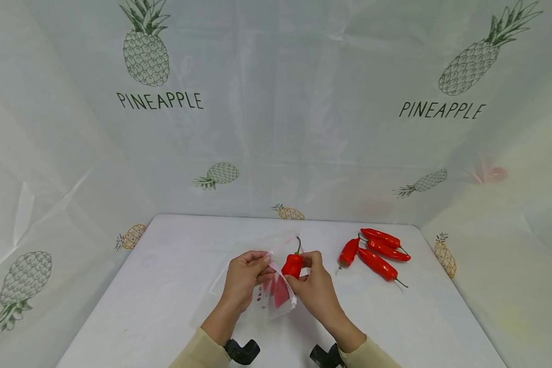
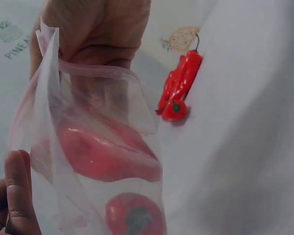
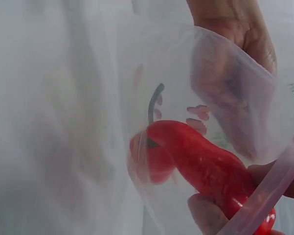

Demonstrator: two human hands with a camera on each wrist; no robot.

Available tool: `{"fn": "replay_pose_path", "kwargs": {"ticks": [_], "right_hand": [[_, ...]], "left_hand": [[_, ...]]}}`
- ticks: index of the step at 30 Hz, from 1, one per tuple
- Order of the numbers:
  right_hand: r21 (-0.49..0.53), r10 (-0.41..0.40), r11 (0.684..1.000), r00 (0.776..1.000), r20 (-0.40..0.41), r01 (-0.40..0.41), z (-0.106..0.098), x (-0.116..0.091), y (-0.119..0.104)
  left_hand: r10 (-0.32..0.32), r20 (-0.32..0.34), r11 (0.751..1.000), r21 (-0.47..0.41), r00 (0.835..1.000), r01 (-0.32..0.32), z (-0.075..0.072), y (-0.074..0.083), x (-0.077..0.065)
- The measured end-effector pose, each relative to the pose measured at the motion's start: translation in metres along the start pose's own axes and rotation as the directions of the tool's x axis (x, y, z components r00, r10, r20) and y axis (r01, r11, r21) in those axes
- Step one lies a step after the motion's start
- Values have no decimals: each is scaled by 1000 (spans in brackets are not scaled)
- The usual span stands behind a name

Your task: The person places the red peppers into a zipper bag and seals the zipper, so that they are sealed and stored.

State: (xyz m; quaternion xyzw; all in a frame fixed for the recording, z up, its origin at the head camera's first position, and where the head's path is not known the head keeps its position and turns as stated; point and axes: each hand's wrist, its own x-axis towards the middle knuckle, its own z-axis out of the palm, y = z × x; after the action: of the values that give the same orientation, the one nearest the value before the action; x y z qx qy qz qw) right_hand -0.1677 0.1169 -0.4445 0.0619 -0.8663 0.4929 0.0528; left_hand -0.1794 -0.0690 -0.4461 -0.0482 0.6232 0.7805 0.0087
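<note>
My left hand (image 1: 246,281) pinches the edge of a clear plastic zip bag (image 1: 278,306) with a pink seal strip. In my right hand (image 1: 319,291) a red chili pepper (image 1: 293,266) is gripped at the bag's mouth, its green stem pointing up. Through the film in the left wrist view, a red pepper (image 2: 105,154) shows above another red pepper (image 2: 129,213). The right wrist view has a long pepper (image 3: 200,161) between fingers, partly behind the pink strip. The right fingers are partly hidden by the bag.
To the right on the white table (image 1: 156,286) lie several red chili peppers (image 1: 379,263), grouped together. A translucent sheet (image 1: 276,128) printed with pineapples hangs behind and at both sides of the table.
</note>
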Motion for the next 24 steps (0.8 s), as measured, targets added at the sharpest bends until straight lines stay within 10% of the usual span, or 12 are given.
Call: {"fn": "replay_pose_path", "kwargs": {"ticks": [14,24], "right_hand": [[-62,26,998,986,167,-15,2,15,7],[-56,75,996,981,178,-66,2,21,8]], "left_hand": [[-20,157,1000,27,987,16,-1,3,-5],[-23,104,1000,3,994,22,-4,11,-7]]}}
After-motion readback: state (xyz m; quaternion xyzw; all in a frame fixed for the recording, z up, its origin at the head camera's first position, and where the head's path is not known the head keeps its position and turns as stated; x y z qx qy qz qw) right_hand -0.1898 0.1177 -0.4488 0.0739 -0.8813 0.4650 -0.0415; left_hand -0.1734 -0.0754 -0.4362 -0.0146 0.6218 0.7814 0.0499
